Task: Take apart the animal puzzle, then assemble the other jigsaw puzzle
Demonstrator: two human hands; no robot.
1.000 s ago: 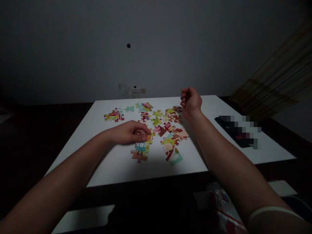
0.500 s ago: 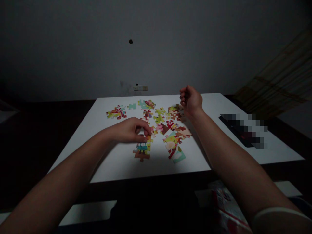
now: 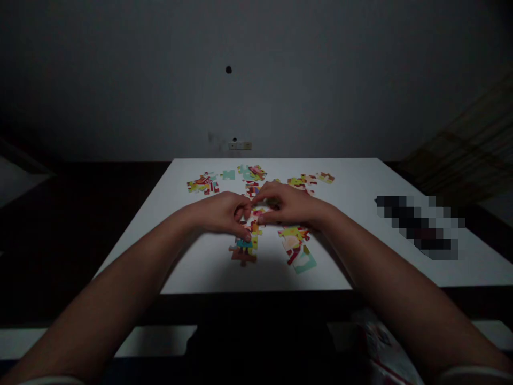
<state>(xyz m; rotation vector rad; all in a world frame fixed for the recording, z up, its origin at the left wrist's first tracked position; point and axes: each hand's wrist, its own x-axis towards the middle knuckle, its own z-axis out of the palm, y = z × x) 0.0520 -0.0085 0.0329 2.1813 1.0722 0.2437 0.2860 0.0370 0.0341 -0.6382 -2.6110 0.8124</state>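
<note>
My left hand (image 3: 222, 213) rests over a joined strip of jigsaw puzzle pieces (image 3: 243, 256) with a blue-clothed figure on it. Its fingers are curled, and the thumb presses on the strip's edge. My right hand (image 3: 289, 202) reaches in from the right, thumb and fingertips closed around a small pinkish jigsaw puzzle piece (image 3: 258, 215) at the strip's upper end. The fingertips of both hands nearly meet there. Part of the loose pieces lies hidden beneath my right hand.
Several loose puzzle pieces (image 3: 202, 184) lie at the table's back left, others (image 3: 306, 181) at the back right. A small group (image 3: 298, 248) sits near the front right. A blurred dark object (image 3: 417, 224) lies on the white table (image 3: 192, 270) at the right.
My right hand has come from the back right down and left to the strip, beside my left hand. The left hand stays at the strip. The view has shifted slightly.
</note>
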